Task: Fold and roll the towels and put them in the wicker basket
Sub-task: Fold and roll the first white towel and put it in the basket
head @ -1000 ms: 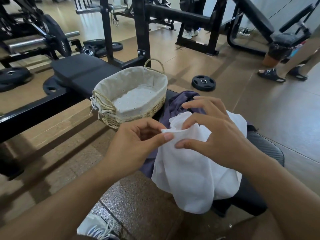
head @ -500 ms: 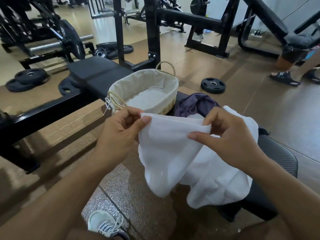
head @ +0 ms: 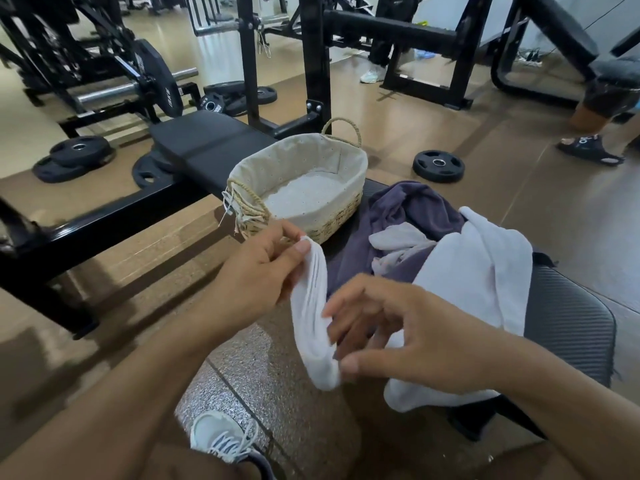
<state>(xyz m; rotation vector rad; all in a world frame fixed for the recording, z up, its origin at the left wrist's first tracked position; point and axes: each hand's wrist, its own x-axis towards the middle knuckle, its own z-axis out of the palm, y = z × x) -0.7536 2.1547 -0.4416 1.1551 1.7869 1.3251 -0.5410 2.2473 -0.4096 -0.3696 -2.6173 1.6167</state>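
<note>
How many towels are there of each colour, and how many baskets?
White towels: 3, one held by the left hand and right hand, a big one on the bench, a small crumpled one
Purple towels: 1
Wicker baskets: 1
Total: 5

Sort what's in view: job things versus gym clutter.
Job: small white towel held by left hand and right hand; big white towel; purple towel; wicker basket.

Clutter: weight plate, barbell, bench.
</note>
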